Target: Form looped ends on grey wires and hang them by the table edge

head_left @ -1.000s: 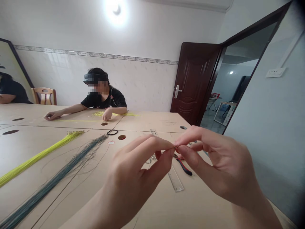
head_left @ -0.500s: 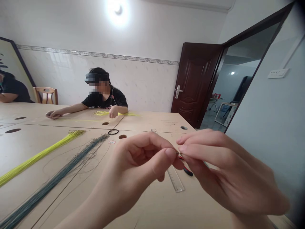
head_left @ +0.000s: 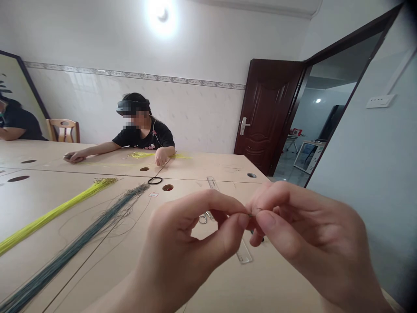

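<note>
My left hand [head_left: 192,243] and my right hand [head_left: 309,239] are raised close to the camera, fingertips meeting. Between thumb and forefinger of both hands I pinch a very thin wire [head_left: 251,214], of which only a tiny dark bit shows. Below my hands on the table lie a clear ruler [head_left: 243,254] and a metal tool [head_left: 203,217], both partly hidden by my fingers.
A long dark green wire bundle [head_left: 74,250] and a yellow wire bundle [head_left: 55,211] lie on the wooden table [head_left: 208,167] at left. A black ring [head_left: 154,180] sits near a cable hole [head_left: 167,188]. A person [head_left: 140,130] works opposite; a brown door [head_left: 267,113] stands open at right.
My hands have shifted slightly lower and rolled the pinched wire between the fingertips. The red and black tool seen earlier below my right hand is now hidden by my fingers.
</note>
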### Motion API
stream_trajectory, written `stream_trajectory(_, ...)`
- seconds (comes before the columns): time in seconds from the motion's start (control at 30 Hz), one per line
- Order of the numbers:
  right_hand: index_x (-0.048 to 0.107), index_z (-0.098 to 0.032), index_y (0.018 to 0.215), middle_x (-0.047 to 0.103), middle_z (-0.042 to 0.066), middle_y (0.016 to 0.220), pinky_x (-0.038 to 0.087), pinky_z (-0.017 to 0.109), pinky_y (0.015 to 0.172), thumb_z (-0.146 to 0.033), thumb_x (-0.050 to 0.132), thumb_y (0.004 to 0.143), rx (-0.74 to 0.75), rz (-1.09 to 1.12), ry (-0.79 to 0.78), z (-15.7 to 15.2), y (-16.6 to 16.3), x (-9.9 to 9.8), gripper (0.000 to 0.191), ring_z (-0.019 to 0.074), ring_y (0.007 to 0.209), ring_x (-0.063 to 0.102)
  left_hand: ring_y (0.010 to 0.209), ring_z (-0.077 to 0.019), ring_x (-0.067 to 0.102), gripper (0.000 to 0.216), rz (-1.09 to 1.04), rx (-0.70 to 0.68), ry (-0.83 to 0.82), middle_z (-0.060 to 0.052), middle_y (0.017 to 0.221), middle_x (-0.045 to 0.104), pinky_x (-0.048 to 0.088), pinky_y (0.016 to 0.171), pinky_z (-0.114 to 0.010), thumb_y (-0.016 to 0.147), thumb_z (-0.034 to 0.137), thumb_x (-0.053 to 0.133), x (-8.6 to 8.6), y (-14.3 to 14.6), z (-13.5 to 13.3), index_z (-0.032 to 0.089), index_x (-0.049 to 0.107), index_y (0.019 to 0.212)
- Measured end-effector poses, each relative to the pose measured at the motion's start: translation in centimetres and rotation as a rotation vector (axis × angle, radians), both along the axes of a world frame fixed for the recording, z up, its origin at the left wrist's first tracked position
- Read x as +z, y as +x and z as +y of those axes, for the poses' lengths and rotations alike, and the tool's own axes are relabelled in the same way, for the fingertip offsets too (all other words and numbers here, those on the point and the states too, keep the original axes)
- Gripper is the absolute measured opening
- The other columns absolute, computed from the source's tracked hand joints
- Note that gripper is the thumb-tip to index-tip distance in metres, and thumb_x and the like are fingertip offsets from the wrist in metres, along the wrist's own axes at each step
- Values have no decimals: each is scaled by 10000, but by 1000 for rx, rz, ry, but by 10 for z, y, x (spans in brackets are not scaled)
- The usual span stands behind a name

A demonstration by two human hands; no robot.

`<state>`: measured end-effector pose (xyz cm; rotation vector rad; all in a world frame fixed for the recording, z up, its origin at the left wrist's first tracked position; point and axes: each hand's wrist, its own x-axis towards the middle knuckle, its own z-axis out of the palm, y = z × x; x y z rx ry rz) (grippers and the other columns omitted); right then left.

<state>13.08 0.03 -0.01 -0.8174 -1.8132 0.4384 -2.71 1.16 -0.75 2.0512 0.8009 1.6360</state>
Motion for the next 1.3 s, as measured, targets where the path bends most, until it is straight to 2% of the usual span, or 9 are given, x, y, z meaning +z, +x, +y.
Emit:
stream_trajectory(0.27,559,-226,683,565,-21,617,510,218,420,-179,524,820,52,47,-48,0,0,0,149,122,541,566,463,-44,524,148,-38,-152,-166,62,590,669,424,407,-113,736,88,586,3,1,-2,200,656,668)
stream_trajectory(0.53,555,-232,697,579,-40,629,510,216,474,-147,517,813,59,35,-19,-2,-1,0,148,107,558,569,485,-33,539,154,-60,-205,-173,75,592,664,432,434,-97,735,69,583,4,1,-3,196,642,671)
stream_trajectory(0.7,547,-230,705,575,-39,629,498,212,466,-155,519,814,30,11,2,-3,-1,-1,135,105,556,569,529,-52,570,143,-48,-165,-144,69,585,643,457,465,-112,732,76,577,2,1,-3,191,623,660)
stream_trajectory(0.83,545,-234,750,586,-45,677,511,210,549,-129,533,815,2,-29,128,-1,0,-3,124,96,627,585,533,-46,559,152,-62,-140,-118,74,587,630,460,494,-108,724,67,580,2,0,1,196,613,650)
stream_trajectory(1.0,559,-222,817,608,-24,751,502,221,562,-114,561,814,-142,-211,475,2,2,-7,109,95,660,582,458,-17,488,139,-115,-339,-281,69,603,648,416,436,-75,791,148,582,1,-2,5,199,615,665)
stream_trajectory(1.07,577,-230,860,621,-24,788,506,227,587,-124,583,807,-224,-273,611,2,3,-9,119,100,684,591,450,-11,479,140,-126,-363,-288,75,611,653,405,424,-64,803,169,578,1,-3,5,204,609,671)
stream_trajectory(1.13,586,-231,895,631,-23,808,507,236,608,-130,597,800,-258,-290,671,2,5,-9,138,108,706,598,447,-7,480,144,-104,-287,-198,85,600,642,399,417,-62,788,135,577,1,-3,4,202,601,663)
stream_trajectory(1.2,591,-202,858,630,-10,777,493,242,588,-143,592,807,-221,-255,655,1,6,-7,79,115,697,597,483,-13,517,153,-58,-122,-46,88,591,628,420,453,-72,751,75,574,1,-1,1,198,600,663)
stream_trajectory(1.3,582,-188,777,599,-10,704,466,241,541,-186,545,847,-114,-160,417,-1,5,-3,79,110,651,581,567,-25,563,176,6,82,150,84,605,622,452,546,-88,714,23,556,0,3,-1,192,598,686)
